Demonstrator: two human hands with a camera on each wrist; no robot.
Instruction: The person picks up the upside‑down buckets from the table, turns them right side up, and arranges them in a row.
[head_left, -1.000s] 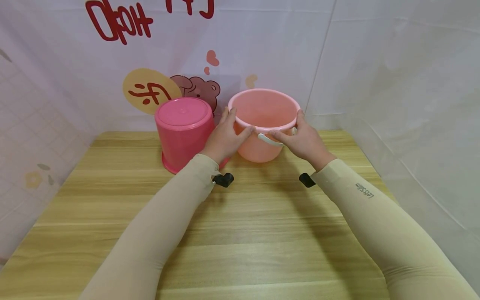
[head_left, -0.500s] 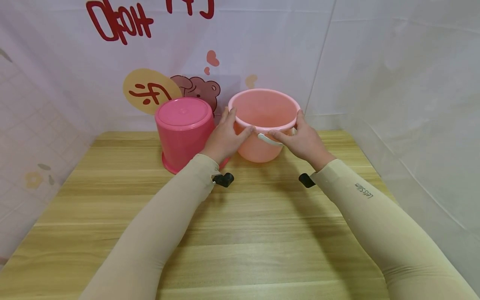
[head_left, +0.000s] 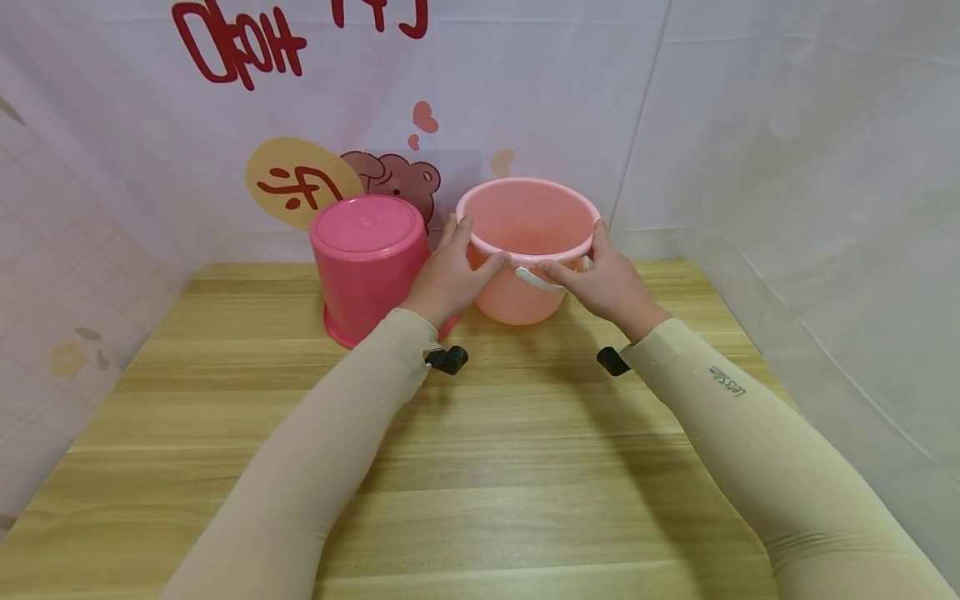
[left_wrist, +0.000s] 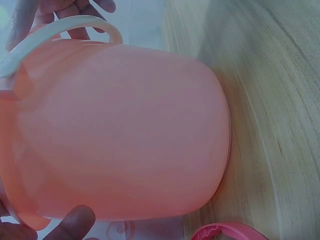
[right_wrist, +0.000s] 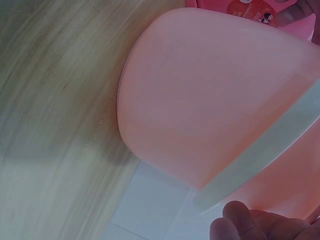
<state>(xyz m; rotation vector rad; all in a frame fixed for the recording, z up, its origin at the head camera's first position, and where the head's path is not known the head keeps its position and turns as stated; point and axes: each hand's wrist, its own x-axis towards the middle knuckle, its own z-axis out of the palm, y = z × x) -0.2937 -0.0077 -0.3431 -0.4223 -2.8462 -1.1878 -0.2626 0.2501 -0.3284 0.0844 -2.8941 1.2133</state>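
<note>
Beige sleeves (head_left: 360, 417) over a wooden tabletop (head_left: 487, 492); ahead, left hand (head_left: 450, 271) and right hand (head_left: 609, 282) grip a pale pink bucket (head_left: 521, 296).
Each thumb presses the near rim, its fingers spread round the side; a white handle (head_left: 542, 282) slopes across the front. The bucket stands upright, a deep pink bucket (head_left: 363, 283) upturned just left; behind, a printed wall (head_left: 540, 92).
</note>
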